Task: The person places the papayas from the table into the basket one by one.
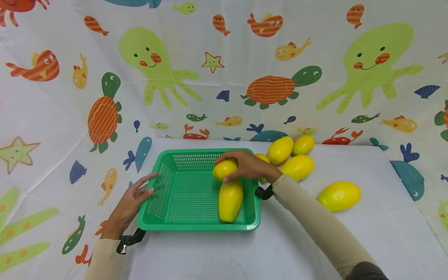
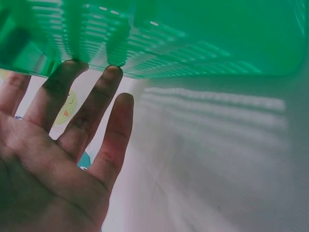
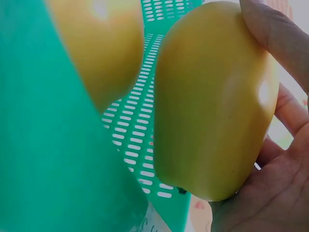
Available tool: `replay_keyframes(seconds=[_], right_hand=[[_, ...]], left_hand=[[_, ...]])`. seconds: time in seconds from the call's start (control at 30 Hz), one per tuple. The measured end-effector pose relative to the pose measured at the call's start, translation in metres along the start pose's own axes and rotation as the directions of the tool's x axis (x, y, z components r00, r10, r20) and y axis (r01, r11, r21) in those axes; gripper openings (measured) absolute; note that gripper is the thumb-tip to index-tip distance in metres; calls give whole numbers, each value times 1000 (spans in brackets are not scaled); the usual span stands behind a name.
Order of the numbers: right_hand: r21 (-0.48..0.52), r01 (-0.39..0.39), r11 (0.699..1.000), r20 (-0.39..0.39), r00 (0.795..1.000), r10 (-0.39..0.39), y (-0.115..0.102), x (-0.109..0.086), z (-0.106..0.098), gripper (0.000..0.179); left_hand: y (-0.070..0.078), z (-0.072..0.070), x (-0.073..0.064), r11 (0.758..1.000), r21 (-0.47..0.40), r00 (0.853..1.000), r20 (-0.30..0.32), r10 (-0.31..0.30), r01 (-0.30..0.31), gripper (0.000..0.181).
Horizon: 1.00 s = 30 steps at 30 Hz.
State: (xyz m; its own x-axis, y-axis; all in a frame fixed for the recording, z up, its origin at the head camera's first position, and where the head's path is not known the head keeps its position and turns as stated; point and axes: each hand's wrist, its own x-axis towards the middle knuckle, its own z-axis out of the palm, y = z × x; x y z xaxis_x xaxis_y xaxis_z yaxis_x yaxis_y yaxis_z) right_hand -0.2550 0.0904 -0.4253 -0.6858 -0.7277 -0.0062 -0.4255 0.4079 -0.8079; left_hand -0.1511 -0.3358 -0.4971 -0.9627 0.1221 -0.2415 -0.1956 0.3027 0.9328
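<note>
Slotted basket (image 1: 196, 227): long fruit (image 1: 230, 203) inside; oval fruit (image 1: 223, 170) is gripped by right hand (image 1: 246, 164); left rim (image 1: 142, 216) touched by spread left hand (image 1: 128, 206).

A basket (image 1: 196, 227) sits on a table (image 1: 290, 252) before a cloth (image 1: 224, 39), one fruit (image 1: 230, 203) in its right side, a second fruit (image 1: 223, 171) behind that in the right hand (image 1: 249, 164), the left hand (image 1: 129, 205) at its left rim, four fruits (image 1: 297, 168) by its right rear corner, a lone fruit (image 1: 340, 196) farther right.

Right hand (image 1: 249, 164) gripping oval yellow fruit (image 1: 224, 170) at right end of green slotted basket (image 1: 199, 227), elongated yellow fruit (image 1: 231, 202) lying inside, left hand (image 1: 128, 206) touching basket's left side, five other yellow fruits (image 1: 339, 196) on white table (image 1: 287, 241), sea-creature-print cloth (image 1: 238, 48) behind
</note>
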Motion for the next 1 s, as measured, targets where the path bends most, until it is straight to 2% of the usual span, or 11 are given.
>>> replay_keyframes(seconds=[0.43, 0.77, 1.0], right_hand=[[-103, -22, 994, 72, 997, 29, 4, 19, -9, 55], [-166, -39, 985, 152, 986, 65, -1, 34, -10, 55], [-164, -66, 984, 198, 975, 99, -1, 41, -10, 54]], left_hand=[[0, 0, 1, 1000, -9, 1000, 3, 1, -1, 61], [2, 0, 0, 1000, -30, 1000, 18, -6, 6, 61], [1, -1, -1, 1000, -24, 1000, 20, 2, -1, 60]])
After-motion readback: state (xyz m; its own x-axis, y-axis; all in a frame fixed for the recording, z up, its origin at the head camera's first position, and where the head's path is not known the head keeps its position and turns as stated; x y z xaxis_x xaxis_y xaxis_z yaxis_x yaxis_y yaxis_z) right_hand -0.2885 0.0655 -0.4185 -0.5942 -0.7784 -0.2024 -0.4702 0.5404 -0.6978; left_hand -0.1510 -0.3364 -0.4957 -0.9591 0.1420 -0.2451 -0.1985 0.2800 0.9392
